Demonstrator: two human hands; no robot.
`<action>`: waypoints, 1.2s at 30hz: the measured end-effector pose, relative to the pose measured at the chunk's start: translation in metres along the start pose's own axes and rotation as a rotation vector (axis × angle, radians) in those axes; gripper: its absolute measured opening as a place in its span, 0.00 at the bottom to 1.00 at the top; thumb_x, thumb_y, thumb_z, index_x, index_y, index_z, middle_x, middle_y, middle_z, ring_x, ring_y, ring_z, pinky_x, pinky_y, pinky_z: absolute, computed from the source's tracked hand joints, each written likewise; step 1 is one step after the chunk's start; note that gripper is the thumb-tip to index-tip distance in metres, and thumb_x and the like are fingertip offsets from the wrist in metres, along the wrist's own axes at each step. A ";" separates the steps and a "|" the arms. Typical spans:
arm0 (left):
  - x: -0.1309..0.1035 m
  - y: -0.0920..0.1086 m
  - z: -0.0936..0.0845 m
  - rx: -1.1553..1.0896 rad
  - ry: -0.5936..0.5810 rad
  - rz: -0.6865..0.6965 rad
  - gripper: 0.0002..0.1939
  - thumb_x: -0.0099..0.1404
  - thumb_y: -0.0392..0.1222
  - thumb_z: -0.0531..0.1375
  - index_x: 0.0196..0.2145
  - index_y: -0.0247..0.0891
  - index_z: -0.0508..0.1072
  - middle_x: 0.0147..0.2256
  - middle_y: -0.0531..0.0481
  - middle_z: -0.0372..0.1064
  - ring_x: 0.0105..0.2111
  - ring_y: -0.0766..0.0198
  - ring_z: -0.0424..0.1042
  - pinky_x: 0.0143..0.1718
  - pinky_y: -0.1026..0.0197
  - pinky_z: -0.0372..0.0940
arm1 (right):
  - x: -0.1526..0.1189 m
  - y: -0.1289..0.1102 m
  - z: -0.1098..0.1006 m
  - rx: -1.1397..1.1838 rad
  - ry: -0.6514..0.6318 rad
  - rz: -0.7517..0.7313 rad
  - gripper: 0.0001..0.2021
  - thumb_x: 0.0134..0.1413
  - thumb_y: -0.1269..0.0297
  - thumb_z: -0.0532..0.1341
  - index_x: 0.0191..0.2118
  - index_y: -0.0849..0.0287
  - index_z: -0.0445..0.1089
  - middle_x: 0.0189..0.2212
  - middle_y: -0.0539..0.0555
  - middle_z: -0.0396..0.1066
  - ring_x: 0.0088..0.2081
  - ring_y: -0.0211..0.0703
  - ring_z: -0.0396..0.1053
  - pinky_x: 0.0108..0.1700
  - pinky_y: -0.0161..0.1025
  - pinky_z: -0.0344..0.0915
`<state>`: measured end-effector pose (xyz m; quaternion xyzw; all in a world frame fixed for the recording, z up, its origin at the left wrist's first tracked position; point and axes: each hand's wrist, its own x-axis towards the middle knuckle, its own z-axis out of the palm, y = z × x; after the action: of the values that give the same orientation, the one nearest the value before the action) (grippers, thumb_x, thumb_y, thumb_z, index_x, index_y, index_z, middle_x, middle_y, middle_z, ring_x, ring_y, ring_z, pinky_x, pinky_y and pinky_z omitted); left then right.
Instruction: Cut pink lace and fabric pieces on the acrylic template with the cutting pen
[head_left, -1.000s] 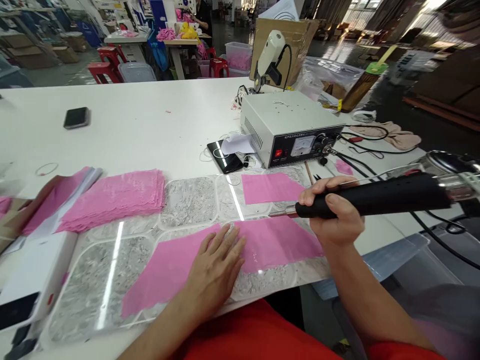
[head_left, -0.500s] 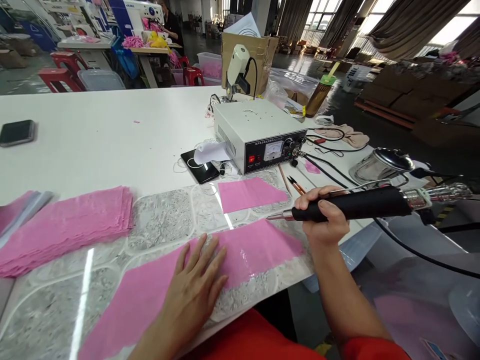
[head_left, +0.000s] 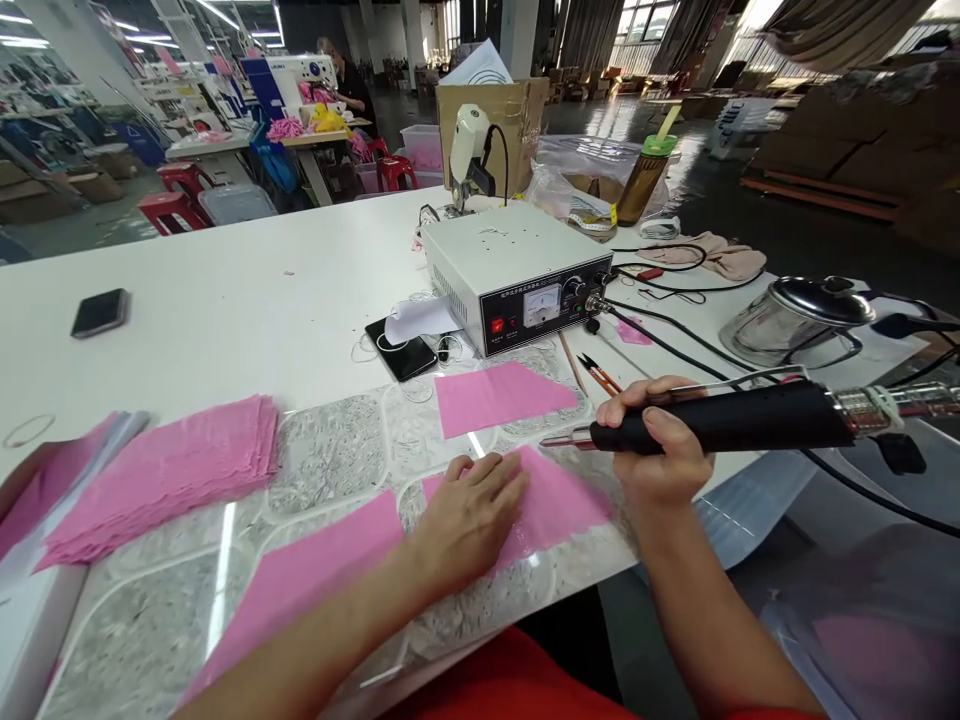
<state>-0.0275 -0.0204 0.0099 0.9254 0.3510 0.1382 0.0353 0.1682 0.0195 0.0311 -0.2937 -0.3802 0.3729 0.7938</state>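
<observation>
My right hand [head_left: 664, 430] is wrapped round a black handheld tool [head_left: 757, 418], whose metal tip points left, just above the upper edge of a pink fabric piece [head_left: 559, 500]. On that piece lies my left hand [head_left: 476, 510], palm down, with its fingers slightly bent and nothing visible in them. Another pink piece [head_left: 322, 560] lies to the left, partly under my left forearm. Beyond my hands is a smaller pink piece [head_left: 499, 397]. A stack of pink fabric [head_left: 172, 470] sits at the left on the patterned mat [head_left: 330, 450].
A grey control box [head_left: 517, 275] with a cable stands behind the mat, beside a dark phone [head_left: 401, 355]. Scissors [head_left: 600, 373] and a lidded glass container [head_left: 802, 320] are at the right. Another phone [head_left: 100, 312] lies far left. A person [head_left: 352, 85] sits in the background.
My left hand has moved right onto the right-hand pink piece, and a gap now shows between the two near pieces. The view has shifted left. The tool stays in my right hand.
</observation>
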 end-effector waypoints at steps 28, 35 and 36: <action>0.013 -0.010 -0.008 0.013 -0.146 0.074 0.15 0.68 0.41 0.51 0.50 0.37 0.66 0.57 0.44 0.63 0.50 0.53 0.62 0.47 0.48 0.57 | -0.002 0.003 0.005 -0.027 -0.074 -0.008 0.08 0.41 0.67 0.60 0.32 0.56 0.66 0.25 0.47 0.65 0.21 0.36 0.64 0.24 0.39 0.64; 0.017 -0.012 -0.012 0.007 -0.153 0.078 0.14 0.67 0.41 0.52 0.49 0.38 0.67 0.55 0.47 0.64 0.49 0.54 0.62 0.48 0.49 0.57 | -0.004 0.003 0.005 -0.014 -0.127 -0.019 0.08 0.43 0.68 0.60 0.33 0.56 0.66 0.27 0.47 0.65 0.21 0.36 0.65 0.24 0.39 0.65; 0.017 -0.012 -0.012 0.010 -0.153 0.080 0.14 0.67 0.42 0.52 0.49 0.38 0.67 0.55 0.47 0.64 0.49 0.54 0.62 0.48 0.48 0.57 | -0.004 0.003 0.005 -0.018 -0.139 -0.020 0.08 0.43 0.68 0.60 0.34 0.55 0.66 0.27 0.47 0.65 0.21 0.36 0.65 0.24 0.39 0.65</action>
<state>-0.0262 -0.0003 0.0230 0.9468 0.3105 0.0667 0.0518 0.1608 0.0190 0.0299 -0.2705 -0.4407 0.3810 0.7665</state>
